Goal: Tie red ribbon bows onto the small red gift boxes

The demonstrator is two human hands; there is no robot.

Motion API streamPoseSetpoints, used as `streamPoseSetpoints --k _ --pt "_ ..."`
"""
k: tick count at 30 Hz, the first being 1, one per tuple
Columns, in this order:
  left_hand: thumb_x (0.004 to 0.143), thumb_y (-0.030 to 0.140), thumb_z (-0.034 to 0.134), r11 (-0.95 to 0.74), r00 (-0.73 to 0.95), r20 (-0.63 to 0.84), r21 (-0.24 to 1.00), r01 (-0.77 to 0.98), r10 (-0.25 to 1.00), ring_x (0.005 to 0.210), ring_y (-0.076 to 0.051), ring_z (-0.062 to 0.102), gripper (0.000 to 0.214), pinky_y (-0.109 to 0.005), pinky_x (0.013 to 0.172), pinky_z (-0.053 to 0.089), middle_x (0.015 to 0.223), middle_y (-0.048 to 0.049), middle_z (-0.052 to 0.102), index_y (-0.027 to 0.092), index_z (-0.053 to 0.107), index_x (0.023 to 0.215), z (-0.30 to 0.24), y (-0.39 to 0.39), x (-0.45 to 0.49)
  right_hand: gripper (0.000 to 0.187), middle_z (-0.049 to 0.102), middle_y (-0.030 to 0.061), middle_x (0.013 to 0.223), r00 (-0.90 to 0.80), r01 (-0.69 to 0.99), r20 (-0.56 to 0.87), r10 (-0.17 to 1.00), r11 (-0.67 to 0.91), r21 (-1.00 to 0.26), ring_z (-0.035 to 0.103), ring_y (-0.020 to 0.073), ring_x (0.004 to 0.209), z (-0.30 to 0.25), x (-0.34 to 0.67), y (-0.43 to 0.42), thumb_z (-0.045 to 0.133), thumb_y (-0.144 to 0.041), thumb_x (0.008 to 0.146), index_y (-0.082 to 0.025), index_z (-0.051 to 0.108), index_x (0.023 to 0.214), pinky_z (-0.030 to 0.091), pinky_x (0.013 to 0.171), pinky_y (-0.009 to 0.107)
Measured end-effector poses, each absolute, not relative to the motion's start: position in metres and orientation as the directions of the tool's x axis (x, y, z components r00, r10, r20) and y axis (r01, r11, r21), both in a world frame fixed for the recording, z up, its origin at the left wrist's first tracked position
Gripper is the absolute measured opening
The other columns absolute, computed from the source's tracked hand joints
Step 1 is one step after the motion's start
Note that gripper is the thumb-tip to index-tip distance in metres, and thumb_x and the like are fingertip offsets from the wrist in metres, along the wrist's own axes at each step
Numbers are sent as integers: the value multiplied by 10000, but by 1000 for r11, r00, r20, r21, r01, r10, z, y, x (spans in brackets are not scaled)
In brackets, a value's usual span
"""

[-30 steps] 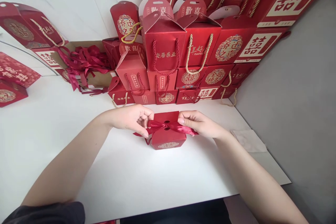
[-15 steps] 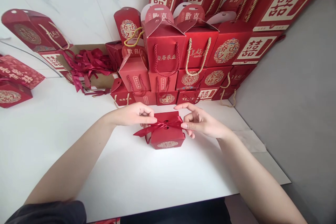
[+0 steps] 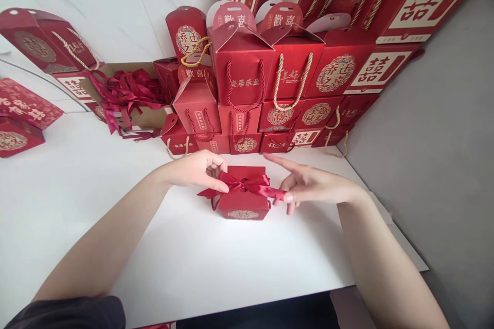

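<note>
Head view: left hand (image 3: pixel 195 168) and right hand (image 3: pixel 309 185) pinch the dark red satin ribbon (image 3: pixel 247 185) atop a small red cardboard box (image 3: pixel 243 205), mid white tabletop (image 3: pixel 77 190), bare surface toward the near edge.

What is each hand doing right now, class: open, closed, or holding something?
Left hand: closed, pinching the red ribbon on the small red box.
Right hand: fingers spread, thumb and finger pinching the ribbon's right end.

We see a bright, even, soft light; our forearms cast faint shadows on the glossy white rectangular tabletop (image 3: pixel 77 180), the stacked red cardboard gift boxes (image 3: pixel 270 72) lean outward with wide-angle distortion, and focus stays sharp
</note>
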State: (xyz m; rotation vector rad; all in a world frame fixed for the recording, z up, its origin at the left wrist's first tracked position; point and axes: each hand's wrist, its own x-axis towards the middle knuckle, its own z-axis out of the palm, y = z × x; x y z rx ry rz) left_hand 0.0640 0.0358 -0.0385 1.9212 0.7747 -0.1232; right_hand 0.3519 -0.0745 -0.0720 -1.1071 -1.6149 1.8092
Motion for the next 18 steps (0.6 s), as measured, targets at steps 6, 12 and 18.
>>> streamPoseSetpoints --k 6,12,18 --pt "829 458 647 -285 798 -408 780 557 444 692 -124 553 291 -253 653 420 785 0 629 175 579 830 -35 34 65 299 601 -34 628 -294 99 -4 956 26 -995 574 100 577 -77 338 -69 565 -450 942 -197 571 1100 465 553 216" --pt "728 453 749 -307 794 -424 759 574 436 650 -123 555 360 -256 631 425 723 22 616 182 524 803 -35 34 65 317 552 -47 551 -436 80 -130 891 -106 -991 423 52 427 -90 319 -71 640 -473 887 -176 544 830 297 400 171" --pt "696 500 760 -336 767 -450 710 618 458 608 -116 542 399 -235 544 377 676 18 592 169 538 710 -36 35 63 323 579 -19 624 -504 38 -91 859 -83 -996 463 53 503 -95 320 -68 622 -449 906 -154 570 784 333 452 175"
